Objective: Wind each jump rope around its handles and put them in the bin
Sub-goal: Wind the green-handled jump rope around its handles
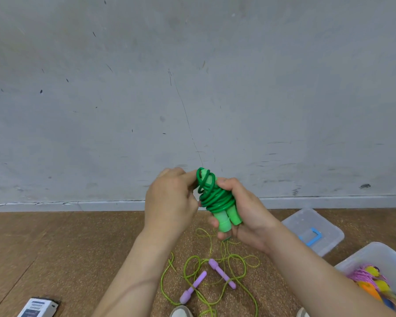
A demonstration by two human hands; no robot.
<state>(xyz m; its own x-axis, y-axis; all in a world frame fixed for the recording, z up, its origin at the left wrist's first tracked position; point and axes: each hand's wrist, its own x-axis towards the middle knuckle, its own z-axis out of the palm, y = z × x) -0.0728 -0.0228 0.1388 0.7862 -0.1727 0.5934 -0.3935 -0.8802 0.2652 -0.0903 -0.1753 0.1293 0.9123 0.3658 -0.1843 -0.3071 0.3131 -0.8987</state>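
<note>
Green jump rope: held in the air in front of the wall, above the floor. Two light-green handles side by side, roughly upright. Darker green cord coiled round their middle and upper part; butt ends stick out below the coils.
Right hand: wrapped round the handles from the right, fingers curled in under the coils. Clamped on the bundle.
Left hand: fingertips pinch a cord loop near the top of the handles, on the bundle's left side.
Hands, relative: close together, one on either side of the bundle.
Purple-handled rope: on the floor below the hands, unwound. Two lilac handles lie apart; yellow-green cord in loose tangled loops around them.
Bin: clear plastic, on the floor at its right edge.
Wound bundle: inside the bin; pink cord, yellow and orange parts. Blurred, no finer detail.
Lid: clear, blue latch, flat on the floor just beyond the bin, near the wall base.
Box: small, printed, near the floor's left edge. Print unreadable.
Floor: brown, speckled.
Wall: grey, scuffed.
</note>
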